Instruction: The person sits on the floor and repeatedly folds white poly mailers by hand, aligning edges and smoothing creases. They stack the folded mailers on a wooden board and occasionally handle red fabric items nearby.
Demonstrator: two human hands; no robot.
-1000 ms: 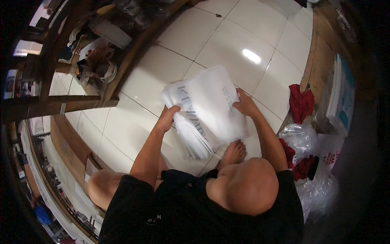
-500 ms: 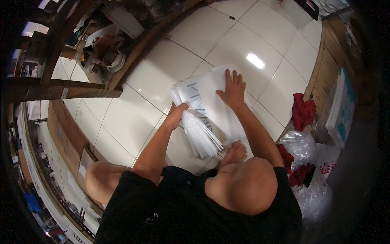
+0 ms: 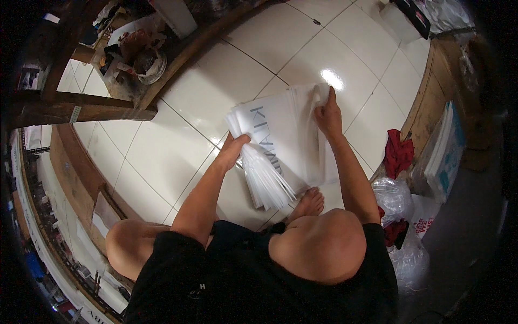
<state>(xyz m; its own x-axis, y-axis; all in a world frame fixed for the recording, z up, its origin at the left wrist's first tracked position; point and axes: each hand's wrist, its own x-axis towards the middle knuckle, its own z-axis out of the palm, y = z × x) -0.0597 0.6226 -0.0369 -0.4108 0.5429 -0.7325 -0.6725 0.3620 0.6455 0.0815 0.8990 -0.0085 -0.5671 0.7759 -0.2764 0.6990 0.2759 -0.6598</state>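
A stack of translucent white plastic bags with grey printing lies on the tiled floor in front of me. My left hand grips its left side, thumb on top, and the bag edges fan out below that grip toward my foot. At the stack's far right corner, my right hand pinches the edge of the upper layers between thumb and fingers. Near that corner the sheets look slightly lifted and bent.
Wooden shelving with clutter stands at the left. On the right are a red cloth, clear plastic bags, a leaning pack of white and teal sheets and a wooden board. My bare foot rests just below the stack.
My right hand has gone from lying flat with spread fingers on the stack to pinching its far right edge, slightly farther right. My left hand keeps its grip.
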